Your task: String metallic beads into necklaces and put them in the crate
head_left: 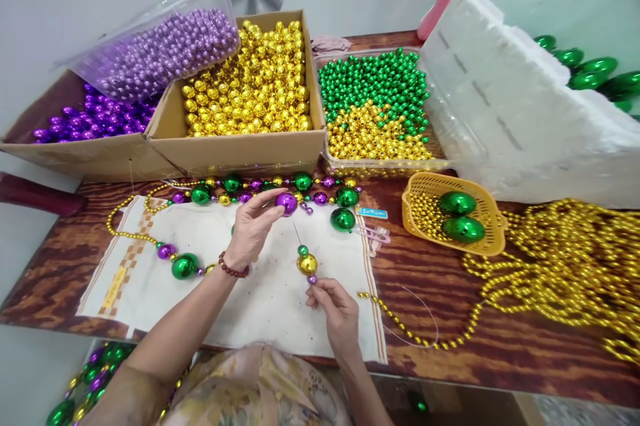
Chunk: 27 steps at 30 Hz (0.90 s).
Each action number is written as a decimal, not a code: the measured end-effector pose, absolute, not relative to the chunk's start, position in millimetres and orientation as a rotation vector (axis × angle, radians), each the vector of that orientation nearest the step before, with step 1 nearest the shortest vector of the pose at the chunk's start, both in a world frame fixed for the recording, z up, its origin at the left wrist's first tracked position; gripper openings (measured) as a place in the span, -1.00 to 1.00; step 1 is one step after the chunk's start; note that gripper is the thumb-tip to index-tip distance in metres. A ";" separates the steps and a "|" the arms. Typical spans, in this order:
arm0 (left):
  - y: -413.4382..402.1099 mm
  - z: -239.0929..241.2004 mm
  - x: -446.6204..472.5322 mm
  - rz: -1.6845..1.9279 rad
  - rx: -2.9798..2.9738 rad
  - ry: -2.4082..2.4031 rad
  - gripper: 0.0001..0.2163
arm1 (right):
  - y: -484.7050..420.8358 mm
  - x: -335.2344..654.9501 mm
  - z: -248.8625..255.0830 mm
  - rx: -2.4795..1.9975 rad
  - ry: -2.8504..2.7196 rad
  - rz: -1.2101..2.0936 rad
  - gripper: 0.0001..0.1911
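My left hand (253, 229) pinches a purple bead (287, 202) between thumb and fingertips, above a white cloth (270, 306). My right hand (335, 309) is closed on the lower end of a thin needle (299, 236) that points up. Threaded on it are a small green bead, a gold bead (307, 263) and a small purple bead. The purple bead hangs just above the needle's tip. A strand of green, purple and gold beads (260, 189) curves across the cloth's far edge and down its left side.
Behind the cloth stand boxes of purple beads (100, 123), gold beads (250, 89) and green-and-gold beads (375, 109). A yellow basket (453, 213) holds large green balls. Gold bead strings (565, 273) pile at right, beside a white foam box (525, 99).
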<state>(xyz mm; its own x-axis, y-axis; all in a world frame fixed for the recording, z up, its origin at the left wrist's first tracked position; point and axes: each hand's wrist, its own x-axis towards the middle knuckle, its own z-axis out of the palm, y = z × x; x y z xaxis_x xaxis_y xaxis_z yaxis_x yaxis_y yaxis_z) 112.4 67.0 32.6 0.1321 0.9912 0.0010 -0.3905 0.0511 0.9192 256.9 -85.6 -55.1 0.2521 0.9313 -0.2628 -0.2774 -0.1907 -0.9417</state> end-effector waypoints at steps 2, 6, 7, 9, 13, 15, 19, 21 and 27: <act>66.7 34.3 113.6 1.250 0.920 0.819 -0.72 | -84.8 256.1 -54.7 -1.305 -0.685 1.262 -0.78; 66.2 36.2 115.3 1.221 0.881 0.807 -0.72 | -83.2 254.3 -53.9 -1.303 -0.673 1.277 -0.78; 66.1 36.2 115.8 1.216 0.873 0.804 -0.72 | -83.0 253.8 -53.7 -1.304 -0.673 1.278 -0.78; 65.7 36.0 116.6 1.211 0.859 0.796 -0.72 | -82.6 253.0 -53.2 -1.306 -0.672 1.275 -0.77; 64.0 34.7 117.6 1.206 0.830 0.771 -0.74 | -81.7 251.7 -51.9 -1.304 -0.678 1.263 -0.78; 62.6 34.2 118.0 1.202 0.818 0.761 -0.74 | -81.0 250.8 -51.7 -1.296 -0.669 1.262 -0.79; 56.0 33.6 120.9 1.200 0.827 0.774 -0.73 | -78.2 246.4 -53.6 -1.259 -0.632 1.277 -0.80; 49.9 33.3 123.1 1.199 0.855 0.798 -0.72 | -76.0 242.5 -54.6 -1.227 -0.611 1.285 -0.80; 29.8 33.8 126.5 1.189 1.082 0.825 -0.74 | -68.9 231.7 -53.1 -1.157 -0.563 1.292 -0.80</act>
<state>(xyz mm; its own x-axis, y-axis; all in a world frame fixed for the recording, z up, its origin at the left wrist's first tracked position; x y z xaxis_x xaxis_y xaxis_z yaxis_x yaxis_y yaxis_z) 126.5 29.8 33.8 0.2087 0.9771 0.0423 -0.3019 0.0233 0.9531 231.7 -68.9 -53.1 0.2534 0.9310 -0.2629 -0.4409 -0.1307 -0.8880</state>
